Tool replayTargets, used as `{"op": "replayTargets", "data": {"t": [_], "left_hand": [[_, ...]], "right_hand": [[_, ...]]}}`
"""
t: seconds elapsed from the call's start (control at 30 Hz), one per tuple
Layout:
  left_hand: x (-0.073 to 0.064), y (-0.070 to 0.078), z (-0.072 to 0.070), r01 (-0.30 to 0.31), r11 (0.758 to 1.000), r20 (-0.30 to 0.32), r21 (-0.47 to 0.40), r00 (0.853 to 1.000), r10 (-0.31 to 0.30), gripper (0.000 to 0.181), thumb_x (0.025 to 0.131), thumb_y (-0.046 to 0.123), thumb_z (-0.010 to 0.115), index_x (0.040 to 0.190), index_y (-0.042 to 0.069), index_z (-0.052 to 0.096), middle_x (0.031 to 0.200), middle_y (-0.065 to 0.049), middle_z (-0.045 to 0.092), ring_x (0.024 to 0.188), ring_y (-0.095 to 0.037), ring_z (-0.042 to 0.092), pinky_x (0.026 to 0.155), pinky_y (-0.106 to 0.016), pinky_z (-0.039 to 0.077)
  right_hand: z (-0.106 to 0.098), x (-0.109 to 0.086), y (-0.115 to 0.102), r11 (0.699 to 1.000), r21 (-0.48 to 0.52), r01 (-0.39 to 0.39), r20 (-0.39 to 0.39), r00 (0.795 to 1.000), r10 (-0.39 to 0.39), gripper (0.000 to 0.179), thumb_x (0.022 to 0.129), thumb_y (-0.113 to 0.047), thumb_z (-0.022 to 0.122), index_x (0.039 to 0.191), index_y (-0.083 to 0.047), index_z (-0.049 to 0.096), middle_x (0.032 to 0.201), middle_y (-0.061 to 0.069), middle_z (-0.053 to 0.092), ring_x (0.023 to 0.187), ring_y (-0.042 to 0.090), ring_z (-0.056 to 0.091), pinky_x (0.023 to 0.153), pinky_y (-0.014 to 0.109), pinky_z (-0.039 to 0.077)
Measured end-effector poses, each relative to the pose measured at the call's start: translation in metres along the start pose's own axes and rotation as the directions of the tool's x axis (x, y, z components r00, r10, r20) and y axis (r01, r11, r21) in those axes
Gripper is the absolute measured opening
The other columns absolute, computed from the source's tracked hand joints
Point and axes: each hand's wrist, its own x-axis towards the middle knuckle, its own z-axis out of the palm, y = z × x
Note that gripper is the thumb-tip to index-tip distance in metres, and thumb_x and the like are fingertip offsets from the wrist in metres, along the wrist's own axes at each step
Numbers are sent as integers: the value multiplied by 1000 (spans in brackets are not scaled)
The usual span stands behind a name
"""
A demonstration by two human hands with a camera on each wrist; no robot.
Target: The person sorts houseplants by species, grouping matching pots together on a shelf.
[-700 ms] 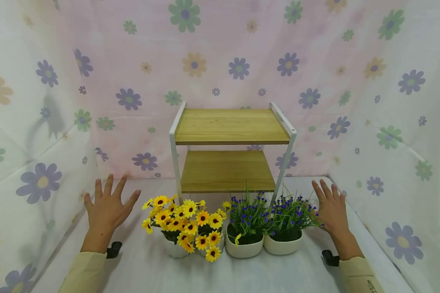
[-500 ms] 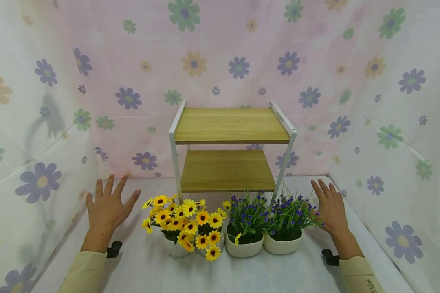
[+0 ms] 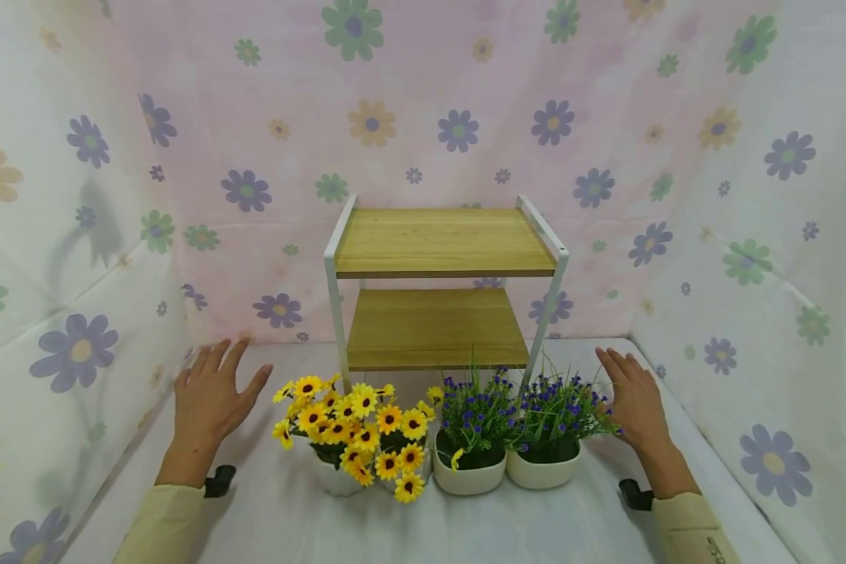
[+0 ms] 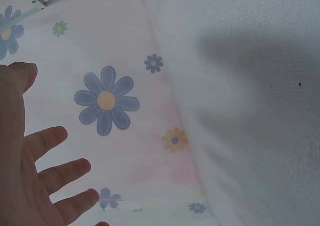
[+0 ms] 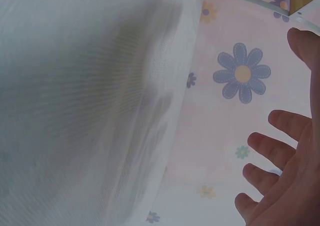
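Note:
My left hand [image 3: 209, 395] hovers over the white cloth on the left, palm down, thumb out to the side, holding nothing. On the right, my right hand [image 3: 637, 403] is held out likewise, near the purple flowers. In both wrist views the fingers are spread and hold nothing. Between the hands stands a row of pots: yellow artificial sunflowers [image 3: 338, 415] in a white pot [image 3: 340, 478], more yellow blooms [image 3: 410, 456] beside them, then two cream pots [image 3: 471, 479] of purple-flowered greenery [image 3: 560, 411].
Behind the pots stands a two-tier shelf with an upper wooden board [image 3: 444, 239], a lower board [image 3: 437, 329] and a white frame [image 3: 334, 313]. Flower-patterned cloth [image 3: 409, 78] hangs at the back and both sides. Black camera mounts [image 3: 220, 481] sit at the wrists.
The left hand's fingers have drawn closer together and the hand has turned slightly. The right hand has tilted a little, its fingertips slightly lower and closer together. Pots and shelf stay put.

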Motion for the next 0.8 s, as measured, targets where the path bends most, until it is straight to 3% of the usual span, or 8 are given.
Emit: {"op": "replayTargets", "data": {"t": [0.2,0.5,0.8], "left_hand": [[0,0,2,-8,999,-20,-47,1000,7,69,105,50,60,158,8,47,154,-30,47,141,-54,41,110,-80,30],[0,1,-1,-55,987,-36,-151,998,51,64,106,46,62,154,5,51,150,-31,52,131,-56,51,106,-76,40],[6,14,-10,-145,941,-72,-307,989,129,57,107,43,63,150,5,57,143,-25,60,132,-51,53,107,-74,41]], "right_hand": [[-1,1,-2,999,33,-12,12,1000,11,100,65,7,86,156,2,44,156,34,45,146,60,34,116,76,28],[-1,2,-4,995,88,39,-59,998,-34,91,60,15,86,145,8,55,145,33,53,136,56,45,112,72,37],[-8,-1,-13,993,114,20,-40,999,-15,89,64,16,89,145,6,54,143,34,54,132,57,46,109,74,39]]}}
